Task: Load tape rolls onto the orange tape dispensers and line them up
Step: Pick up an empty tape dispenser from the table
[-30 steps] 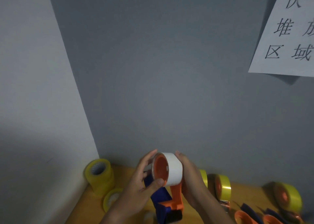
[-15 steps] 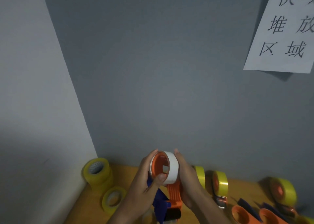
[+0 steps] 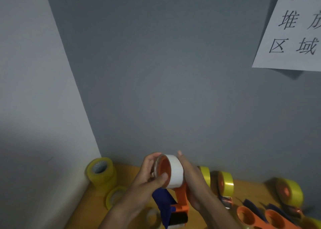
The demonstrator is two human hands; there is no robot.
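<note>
I hold an orange tape dispenser (image 3: 181, 198) with a blue handle upright above the wooden table (image 3: 132, 174). A white tape roll (image 3: 176, 171) sits on its orange hub. My left hand (image 3: 148, 176) grips the roll's near rim, thumb across the hub opening. My right hand (image 3: 192, 182) lies along the far side of the roll and dispenser, fingers extended upward. Dispensers loaded with yellow tape (image 3: 224, 183) (image 3: 289, 192) stand at the right by the wall. Two empty orange dispensers (image 3: 260, 216) lie at the lower right.
A stack of yellow tape rolls (image 3: 100, 171) stands in the left corner, with loose rolls (image 3: 114, 196) (image 3: 152, 217) on the table near my left arm. Grey walls close the back and left. A paper sign (image 3: 291, 29) hangs at the upper right.
The white roll and dispenser turned slightly in my hands, with the roll pushed further onto the hub. My left thumb shifted lower across the hub opening. The view shifted a little.
</note>
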